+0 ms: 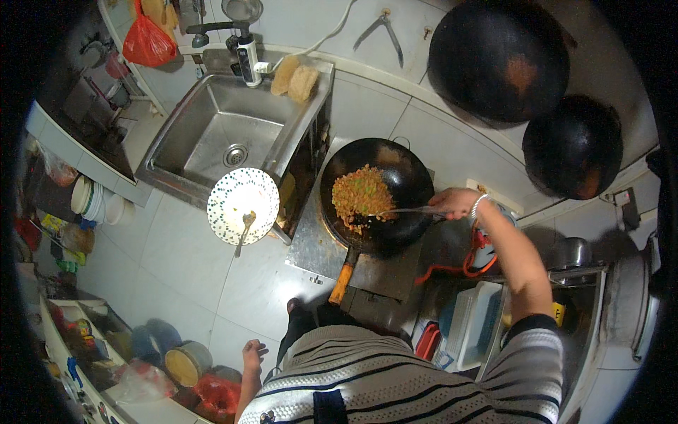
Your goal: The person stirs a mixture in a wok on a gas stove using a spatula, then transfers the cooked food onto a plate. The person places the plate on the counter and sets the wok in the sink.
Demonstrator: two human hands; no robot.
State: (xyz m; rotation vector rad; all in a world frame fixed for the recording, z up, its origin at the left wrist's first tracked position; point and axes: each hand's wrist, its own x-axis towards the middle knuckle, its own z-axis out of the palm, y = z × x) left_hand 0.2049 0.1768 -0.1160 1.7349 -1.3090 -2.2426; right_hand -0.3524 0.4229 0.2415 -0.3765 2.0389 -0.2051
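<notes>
My right hand is closed around the handle of a metal spatula, whose head reaches into the food. Fried rice with green and reddish bits lies heaped on the left side of a black wok. The wok stands on the stove, its wooden handle pointing toward me. At my left side hangs my left hand, its fingers curled loosely with nothing seen in them. A white bowl with green dots sits at the sink's near corner, a metal spoon in it.
Left of the stove is a steel sink with a faucet and two sponges. Two black woks and metal tongs hang on the wall. Plastic baskets and an orange cord are at the right.
</notes>
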